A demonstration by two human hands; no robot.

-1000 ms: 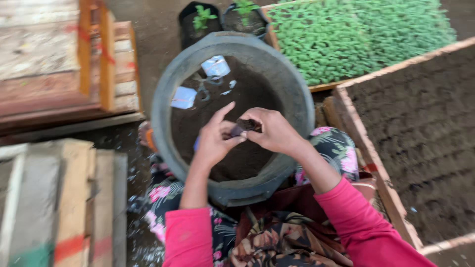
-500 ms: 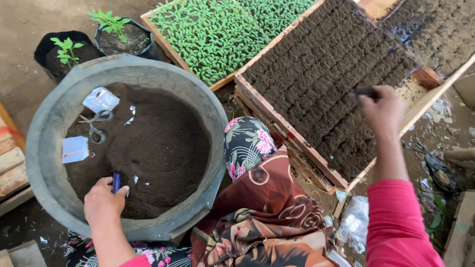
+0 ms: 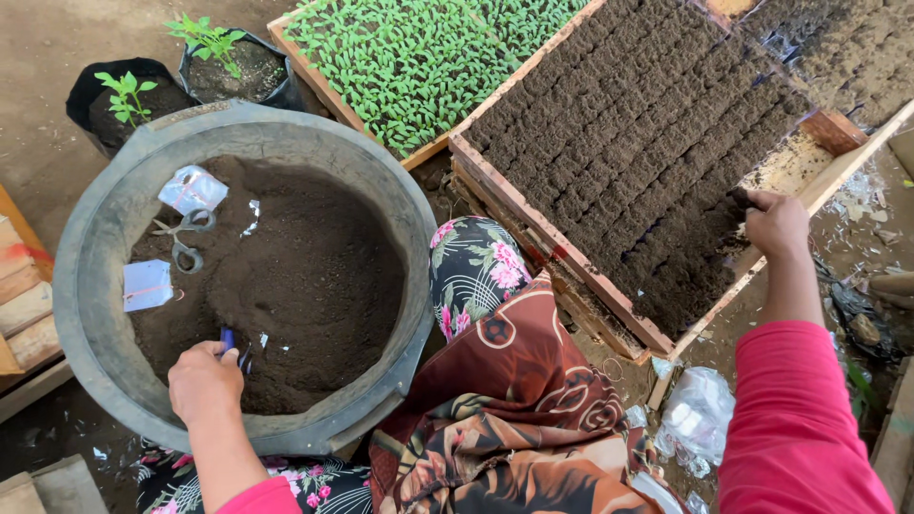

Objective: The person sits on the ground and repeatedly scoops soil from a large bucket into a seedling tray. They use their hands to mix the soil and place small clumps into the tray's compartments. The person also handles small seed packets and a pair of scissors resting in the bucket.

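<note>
Soil block (image 3: 738, 198) pinched in right hand (image 3: 776, 224) fingers at the wooden tray (image 3: 562, 249) edge (could crumble if squeezed); left hand (image 3: 203, 381) clamped on a blue tool (image 3: 228, 340) in the soil basin (image 3: 95, 286).

Blue tool (image 3: 228, 340) gripped upright in left hand (image 3: 204, 383), tip sunk into dark soil near basin's front edge. Small dark soil block (image 3: 738, 199) pinched by right hand (image 3: 778, 225), set at end of packed tray rows
</note>
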